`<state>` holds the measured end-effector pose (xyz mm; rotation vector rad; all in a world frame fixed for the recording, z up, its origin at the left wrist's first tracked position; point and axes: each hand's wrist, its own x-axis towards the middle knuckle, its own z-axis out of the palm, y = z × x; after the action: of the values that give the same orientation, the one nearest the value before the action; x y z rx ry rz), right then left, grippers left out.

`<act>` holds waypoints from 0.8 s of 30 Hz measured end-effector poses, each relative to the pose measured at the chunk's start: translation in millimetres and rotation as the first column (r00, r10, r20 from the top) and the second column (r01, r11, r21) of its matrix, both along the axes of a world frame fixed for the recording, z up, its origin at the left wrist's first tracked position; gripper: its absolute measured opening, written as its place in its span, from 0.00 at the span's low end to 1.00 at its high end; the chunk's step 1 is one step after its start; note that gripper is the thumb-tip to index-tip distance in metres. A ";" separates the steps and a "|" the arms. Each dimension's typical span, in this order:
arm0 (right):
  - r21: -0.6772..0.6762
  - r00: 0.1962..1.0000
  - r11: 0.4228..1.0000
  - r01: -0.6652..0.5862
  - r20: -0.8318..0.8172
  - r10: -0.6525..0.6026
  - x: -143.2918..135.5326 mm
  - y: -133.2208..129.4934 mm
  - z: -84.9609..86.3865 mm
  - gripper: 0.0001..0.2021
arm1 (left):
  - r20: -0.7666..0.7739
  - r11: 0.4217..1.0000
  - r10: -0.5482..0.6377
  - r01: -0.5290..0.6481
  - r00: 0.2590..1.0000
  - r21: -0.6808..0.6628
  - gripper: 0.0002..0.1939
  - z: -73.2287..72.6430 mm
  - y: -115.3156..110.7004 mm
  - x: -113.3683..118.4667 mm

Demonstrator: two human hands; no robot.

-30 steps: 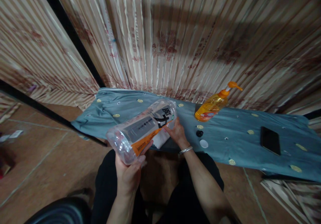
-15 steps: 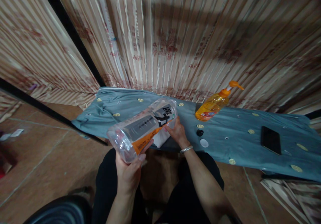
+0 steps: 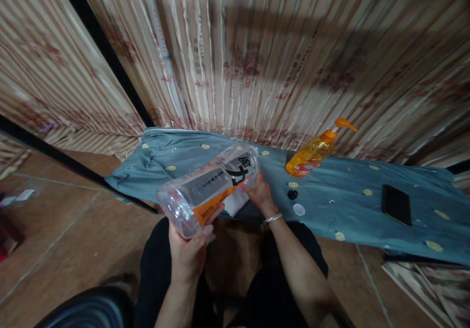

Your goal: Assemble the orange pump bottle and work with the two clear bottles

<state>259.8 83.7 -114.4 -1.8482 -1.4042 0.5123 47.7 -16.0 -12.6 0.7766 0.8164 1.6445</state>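
Observation:
A large clear plastic bottle (image 3: 205, 186) with a grey and orange label lies tilted across both my hands, above the near edge of the cloth-covered table. My left hand (image 3: 189, 249) is wrapped round its lower left end. Toward the other end, my right hand (image 3: 260, 193) grips it from the right side; a silver bangle circles that wrist. Beneath the bottle, partly hidden, is a white folded cloth or tissue (image 3: 235, 203). Right of my right hand lie a small black cap (image 3: 293, 194) and a white round disc (image 3: 298, 209).
An orange pump bottle (image 3: 308, 157) stands on the blue-green tablecloth (image 3: 352, 196), with a dark phone (image 3: 396, 204) farther right. Behind the table hangs a striped curtain (image 3: 249, 63). Black poles (image 3: 106, 49) slant at the left, and a dark round seat (image 3: 88, 308) is at the lower left.

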 end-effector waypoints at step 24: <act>-0.027 0.999 1.000 -0.001 -0.037 0.000 -2.5 -1.0 3.4 0.26 | 0.005 1.000 0.018 -0.018 1.000 -0.018 0.43 4.6 -0.9 1.2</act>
<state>257.3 82.7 -110.9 -1.8503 -1.3798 0.5657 48.9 -16.9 -8.0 0.7538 0.8355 1.6521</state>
